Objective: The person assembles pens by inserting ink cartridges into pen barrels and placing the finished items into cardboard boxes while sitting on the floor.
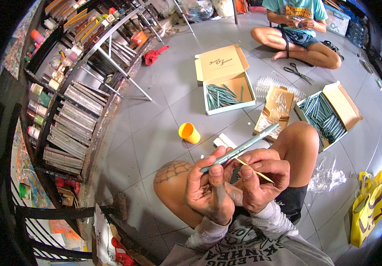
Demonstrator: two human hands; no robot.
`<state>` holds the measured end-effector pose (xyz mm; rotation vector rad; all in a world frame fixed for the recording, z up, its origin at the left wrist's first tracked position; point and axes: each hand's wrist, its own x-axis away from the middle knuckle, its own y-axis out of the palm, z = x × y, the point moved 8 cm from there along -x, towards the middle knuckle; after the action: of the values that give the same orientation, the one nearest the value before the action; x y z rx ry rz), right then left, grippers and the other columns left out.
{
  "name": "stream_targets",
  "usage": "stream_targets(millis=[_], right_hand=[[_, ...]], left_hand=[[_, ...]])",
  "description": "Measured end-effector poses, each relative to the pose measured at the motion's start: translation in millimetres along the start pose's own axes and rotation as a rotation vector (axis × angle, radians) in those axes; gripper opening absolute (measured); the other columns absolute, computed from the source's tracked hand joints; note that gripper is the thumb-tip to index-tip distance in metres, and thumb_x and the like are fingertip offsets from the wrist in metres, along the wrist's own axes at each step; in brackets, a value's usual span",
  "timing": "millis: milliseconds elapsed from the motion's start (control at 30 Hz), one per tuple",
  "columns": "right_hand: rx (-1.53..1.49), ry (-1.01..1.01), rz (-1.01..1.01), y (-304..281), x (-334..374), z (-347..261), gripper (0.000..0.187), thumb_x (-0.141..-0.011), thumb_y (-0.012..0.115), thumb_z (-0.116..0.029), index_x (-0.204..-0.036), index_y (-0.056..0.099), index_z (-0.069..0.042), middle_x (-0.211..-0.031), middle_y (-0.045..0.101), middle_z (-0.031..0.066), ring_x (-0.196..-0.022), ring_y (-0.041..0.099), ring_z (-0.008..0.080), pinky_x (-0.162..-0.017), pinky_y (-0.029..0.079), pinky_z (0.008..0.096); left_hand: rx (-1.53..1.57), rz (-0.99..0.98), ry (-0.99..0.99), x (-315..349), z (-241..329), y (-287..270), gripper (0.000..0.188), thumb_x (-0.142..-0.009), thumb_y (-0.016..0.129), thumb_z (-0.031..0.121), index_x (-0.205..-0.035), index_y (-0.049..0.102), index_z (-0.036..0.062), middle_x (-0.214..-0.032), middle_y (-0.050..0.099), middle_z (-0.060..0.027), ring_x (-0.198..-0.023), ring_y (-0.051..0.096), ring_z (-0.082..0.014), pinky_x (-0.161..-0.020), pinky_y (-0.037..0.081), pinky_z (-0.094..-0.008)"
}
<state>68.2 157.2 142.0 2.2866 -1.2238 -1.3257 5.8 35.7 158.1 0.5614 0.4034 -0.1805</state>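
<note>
My left hand [212, 188] is closed round a dark green pen [250, 142] with small pale lettering along its side. The pen slants up to the right, over my crossed legs. In my right hand [265, 177] a thin pale wooden stick [254, 169] is pinched between thumb and fingers, its upper end at the pen's side. Beyond my hands, an open cardboard box [230, 107] holds several similar green pens. A second open box [347, 106] to the right is fuller of them. Between these sits a small brown tray [265, 117] with clear slender pieces.
An orange cup [189, 133] stands on the tiled floor ahead of my left knee. Black scissors [299, 73] lie near a seated person [295, 33] across from me. A yellow bag [368, 208] and crumpled clear plastic [327, 175] are at right. Shelves [73, 128] line the left.
</note>
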Motion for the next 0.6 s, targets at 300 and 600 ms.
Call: stream_targets(millis=[300, 600], right_hand=[[-0.013, -0.1, -0.055, 15, 3, -5, 0.024, -0.078, 0.078, 0.007, -0.095, 0.061, 0.001, -0.087, 0.072, 0.0209, -0.079, 0.072, 0.0269, -0.072, 0.058, 0.036], [-0.025, -0.108, -0.1, 21, 4, -8, 0.026, -0.077, 0.079, 0.007, -0.095, 0.061, 0.001, -0.086, 0.073, 0.0213, -0.078, 0.072, 0.0264, -0.073, 0.056, 0.0358]], left_hand=[[-0.096, 0.0, 0.009, 2, 4, -6, 0.027, -0.105, 0.055, 0.015, -0.125, 0.05, -0.0034, -0.126, 0.063, -0.0256, -0.114, 0.065, -0.0337, -0.098, 0.055, -0.0419], [-0.133, -0.026, 0.075, 1, 10, -10, 0.027, -0.105, 0.054, 0.017, -0.123, 0.05, -0.0035, -0.122, 0.064, -0.0241, -0.11, 0.067, -0.0313, -0.096, 0.056, -0.0412]])
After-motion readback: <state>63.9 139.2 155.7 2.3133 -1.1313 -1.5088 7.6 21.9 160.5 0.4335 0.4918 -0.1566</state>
